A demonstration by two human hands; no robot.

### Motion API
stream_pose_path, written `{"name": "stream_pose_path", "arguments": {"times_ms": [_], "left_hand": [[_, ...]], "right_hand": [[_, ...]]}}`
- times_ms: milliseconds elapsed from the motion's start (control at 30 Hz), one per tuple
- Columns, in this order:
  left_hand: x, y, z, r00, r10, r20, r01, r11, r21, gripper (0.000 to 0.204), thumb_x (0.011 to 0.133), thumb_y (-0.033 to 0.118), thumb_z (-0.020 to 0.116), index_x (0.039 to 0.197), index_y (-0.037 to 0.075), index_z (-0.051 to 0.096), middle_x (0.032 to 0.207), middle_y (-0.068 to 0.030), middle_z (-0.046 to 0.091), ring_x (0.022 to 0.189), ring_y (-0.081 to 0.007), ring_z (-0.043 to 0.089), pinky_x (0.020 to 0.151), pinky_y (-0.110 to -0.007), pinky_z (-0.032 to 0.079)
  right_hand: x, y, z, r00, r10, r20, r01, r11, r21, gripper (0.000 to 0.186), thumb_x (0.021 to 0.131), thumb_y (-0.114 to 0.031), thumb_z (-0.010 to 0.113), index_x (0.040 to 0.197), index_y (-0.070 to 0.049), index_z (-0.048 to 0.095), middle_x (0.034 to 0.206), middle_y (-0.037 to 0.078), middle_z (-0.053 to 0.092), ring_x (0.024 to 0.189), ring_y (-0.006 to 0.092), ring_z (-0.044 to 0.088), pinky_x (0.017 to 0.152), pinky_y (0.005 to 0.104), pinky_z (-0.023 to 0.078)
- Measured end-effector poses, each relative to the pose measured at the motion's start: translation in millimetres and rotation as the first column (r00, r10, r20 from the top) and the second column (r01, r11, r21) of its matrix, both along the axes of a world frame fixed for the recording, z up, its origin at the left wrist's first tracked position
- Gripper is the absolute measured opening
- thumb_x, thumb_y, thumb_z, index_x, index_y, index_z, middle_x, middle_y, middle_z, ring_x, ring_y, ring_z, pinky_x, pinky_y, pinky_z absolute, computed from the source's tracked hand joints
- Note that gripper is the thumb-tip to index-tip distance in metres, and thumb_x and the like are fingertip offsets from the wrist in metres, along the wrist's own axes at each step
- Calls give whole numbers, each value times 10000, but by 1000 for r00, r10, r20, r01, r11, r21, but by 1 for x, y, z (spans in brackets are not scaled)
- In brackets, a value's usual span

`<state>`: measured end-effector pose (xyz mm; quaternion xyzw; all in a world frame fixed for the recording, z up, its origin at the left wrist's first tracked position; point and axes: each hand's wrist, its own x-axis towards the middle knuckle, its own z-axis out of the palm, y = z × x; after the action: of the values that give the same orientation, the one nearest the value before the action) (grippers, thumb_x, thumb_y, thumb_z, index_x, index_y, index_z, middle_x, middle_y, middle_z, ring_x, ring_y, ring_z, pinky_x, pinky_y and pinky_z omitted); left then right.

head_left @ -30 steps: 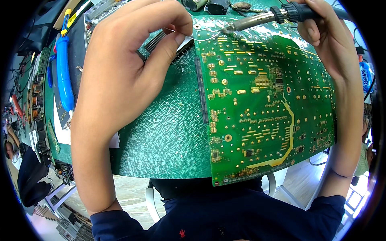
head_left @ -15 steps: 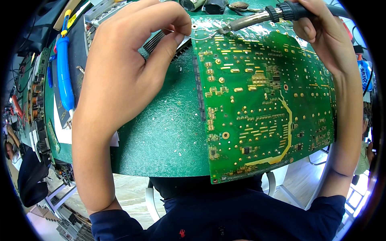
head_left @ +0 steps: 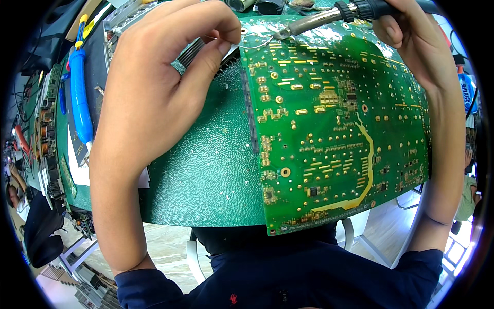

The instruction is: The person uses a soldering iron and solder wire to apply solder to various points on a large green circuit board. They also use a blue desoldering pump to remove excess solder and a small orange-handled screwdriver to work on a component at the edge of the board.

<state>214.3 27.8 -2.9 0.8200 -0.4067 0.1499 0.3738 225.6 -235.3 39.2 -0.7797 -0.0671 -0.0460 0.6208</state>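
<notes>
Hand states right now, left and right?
Left hand: closed, thumb and forefinger pinching a thin silvery wire.
Right hand: closed, holding the soldering iron by its black handle.

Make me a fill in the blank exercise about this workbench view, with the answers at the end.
1. The right hand holds the handle of a ____.
2. The left hand pinches a thin wire between a finger and the ____.
3. The circuit board is mainly ____ in colour.
4. The blue tube-shaped tool lies on the person's ____ side.

Missing words: soldering iron; thumb; green; left.
</notes>
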Motion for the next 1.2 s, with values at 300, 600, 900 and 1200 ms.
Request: {"name": "stream_pose_path", "arguments": {"times_ms": [300, 600, 900, 1200], "left_hand": [[6, 5, -2, 1000, -9, 22, 9, 1000, -2, 83, 829, -33, 589, 909, -12, 597, 861, -55, 603, 826, -157, 570, 796, -273, 451], [8, 8, 2, 1000, 0, 15, -1, 998, 62, 86, 835, -31, 579, 917, -11, 597, 866, -55, 607, 834, -156, 572, 797, -274, 450], [12, 10, 4, 1000, 4, 24, -8, 987, 162, 85, 831, -23, 583, 914, -10, 595, 864, -58, 606, 833, -163, 571, 799, -278, 447], [8, 13, 10, 992, 111, 54, -119, 975, 186, 106, 784, -34, 579, 888, -15, 574, 910, -73, 592, 873, -184, 574, 822, -278, 443]], "right_hand": [[6, -15, 4, 991, 127, 40, -125, 991, -47, 237, 912, -166, 551, 857, 50, 630, 531, 43, 568, 403, 94, 525, 405, 193, 435], [4, -13, 1, 999, 49, 13, -48, 998, -40, 268, 921, -203, 548, 852, 39, 638, 528, 37, 565, 414, 93, 530, 408, 189, 433], [3, -9, 2, 1000, 16, 7, -16, 998, -53, 262, 912, -208, 555, 847, 32, 638, 531, 35, 566, 414, 91, 532, 404, 187, 429], [3, -8, 0, 1000, -5, -16, 5, 999, -32, 264, 914, -221, 555, 842, 21, 633, 532, 38, 564, 413, 96, 536, 400, 184, 423]]}}
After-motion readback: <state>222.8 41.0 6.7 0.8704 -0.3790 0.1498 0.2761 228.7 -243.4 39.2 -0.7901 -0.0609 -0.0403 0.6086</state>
